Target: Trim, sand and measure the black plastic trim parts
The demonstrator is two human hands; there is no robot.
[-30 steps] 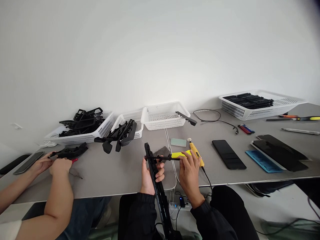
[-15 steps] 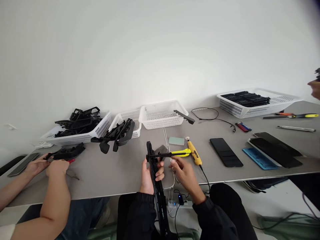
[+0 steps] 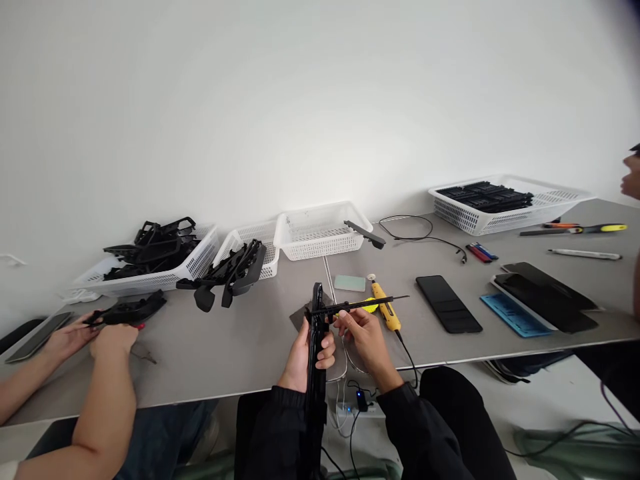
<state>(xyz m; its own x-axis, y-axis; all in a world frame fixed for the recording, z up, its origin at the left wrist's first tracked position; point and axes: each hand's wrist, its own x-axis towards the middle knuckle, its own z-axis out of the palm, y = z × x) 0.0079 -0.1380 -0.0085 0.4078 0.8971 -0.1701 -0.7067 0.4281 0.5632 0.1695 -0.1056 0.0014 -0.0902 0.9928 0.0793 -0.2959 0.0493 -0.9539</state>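
Long black part [image 3: 315, 390], clasped in the left grip [image 3: 296, 360], is now tilted more upright; slim black tool [image 3: 357, 305], crossing its upper end, is re-pinched by the right grip [image 3: 367, 337]. Steadier support is inferred. Beyond, yellow rotary tool [image 3: 391, 317] is overlapped; reach there is probably obstructed.

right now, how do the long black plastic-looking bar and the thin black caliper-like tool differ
The long black plastic-looking bar runs nearly vertically in the picture; the thin black caliper-like tool lies nearly level across it. The bar looks thicker; the tool ends in a narrow rod at the right. The left hand grips the bar; the right hand holds the tool. Both are black.
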